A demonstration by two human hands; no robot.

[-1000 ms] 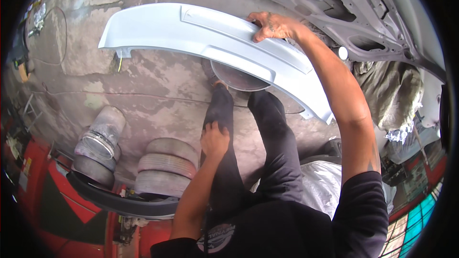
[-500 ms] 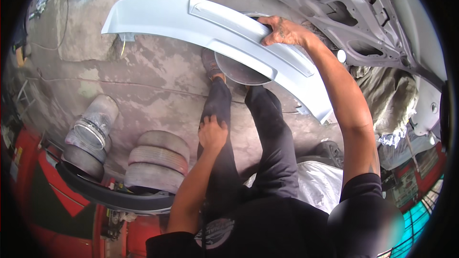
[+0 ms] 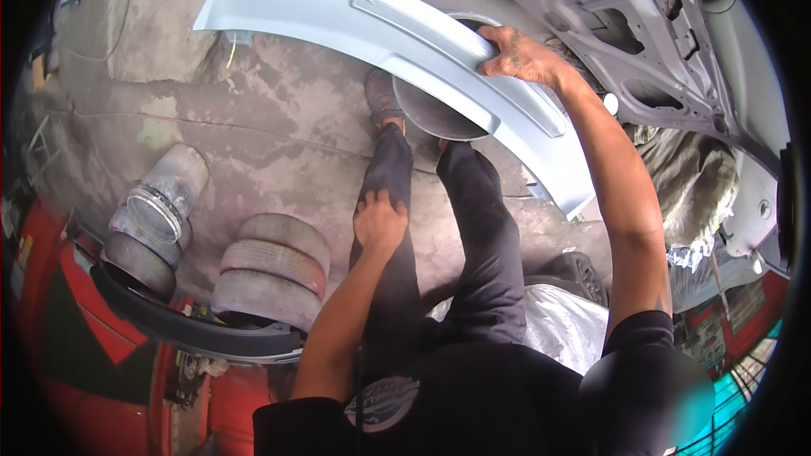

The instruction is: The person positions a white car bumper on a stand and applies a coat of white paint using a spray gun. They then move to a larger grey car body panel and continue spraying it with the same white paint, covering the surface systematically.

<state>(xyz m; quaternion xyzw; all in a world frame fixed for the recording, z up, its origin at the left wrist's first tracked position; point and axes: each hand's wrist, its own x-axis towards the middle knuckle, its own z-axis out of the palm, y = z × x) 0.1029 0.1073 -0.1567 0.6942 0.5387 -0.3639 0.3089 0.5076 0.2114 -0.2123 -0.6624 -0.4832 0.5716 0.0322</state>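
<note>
The long curved silver panel (image 3: pixel 296 4) is positioned over the round grey tub (image 3: pixel 439 111). To its right, the openwork grey metal frame (image 3: pixel 646 67) is placed; at near left, round grey rubber tyres (image 3: pixel 270 266) are stacked beside the curved black bumper (image 3: pixel 160 318).

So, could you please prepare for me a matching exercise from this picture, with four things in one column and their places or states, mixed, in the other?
Column one
1. Pale curved panel
2. Left grip
3. Tyre stack
4. Crumpled cloth

Column two
A. To the right of the right forearm
B. Greyish, to the left of the left forearm
C. Resting on the dark trouser leg
D. Held at its far edge by the right grip

Right pairs: 1-D, 2-C, 3-B, 4-A.
</note>
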